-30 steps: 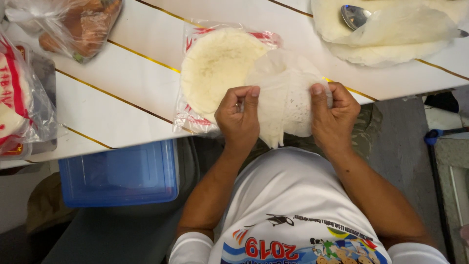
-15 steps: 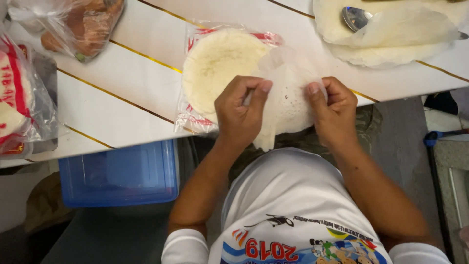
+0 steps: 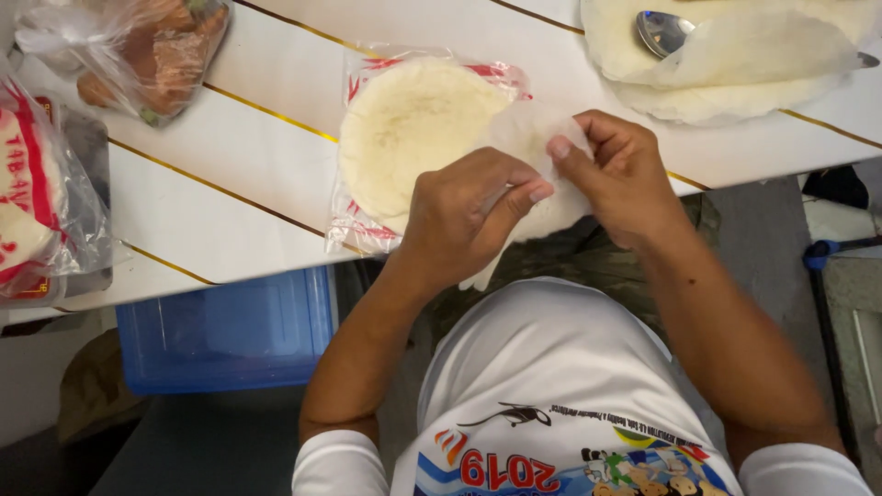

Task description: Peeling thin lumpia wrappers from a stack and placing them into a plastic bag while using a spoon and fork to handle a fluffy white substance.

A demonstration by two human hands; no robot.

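My left hand (image 3: 469, 216) and my right hand (image 3: 625, 179) both pinch one thin, pale round wrapper sheet (image 3: 528, 133) at the table's near edge. The sheet is gathered between my fingertips, and part of it hangs below my left hand. Just to the left, a stack of round white wrappers (image 3: 409, 129) lies on its open clear plastic pack (image 3: 363, 230) with red print. My hands are close together, thumbs nearly touching.
The white table (image 3: 230, 156) has thin gold lines. A clear bag of brownish food (image 3: 152, 46) lies far left, with a red-and-white packet (image 3: 37, 184) below it. A spoon (image 3: 661, 32) rests on loose wrappers (image 3: 735, 87) at top right. A blue bin (image 3: 230, 331) sits under the table.
My hands have come closer together, and the sheet that was spread flat between them is now bunched up in my fingertips.
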